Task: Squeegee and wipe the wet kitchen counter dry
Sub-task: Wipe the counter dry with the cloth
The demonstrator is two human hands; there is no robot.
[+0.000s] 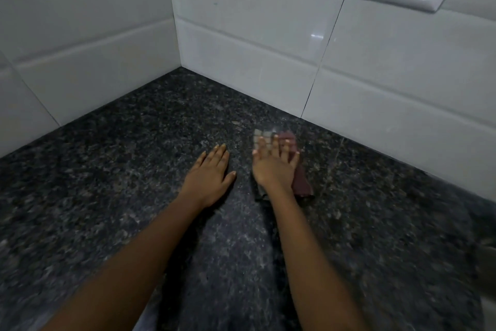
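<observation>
Wiping the dark stone desk near the tiled corner.

Seen from the head camera, the right hand (275, 163) is pressing flat, fingers spread, on a checked maroon cloth (300, 183), gripping nothing and probably pushing it across the speckled desk (134, 164) to soak up moisture. The left hand (210, 175) is lying open and empty just beside it, seemingly bracing. No squeegee is showing.

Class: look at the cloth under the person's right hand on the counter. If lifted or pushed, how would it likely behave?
The cloth lies flat and folded under the right hand, so it probably droops when lifted. It looks thin, so likely light. Pushed across the granite counter, it should slide, perhaps bunching.
</observation>
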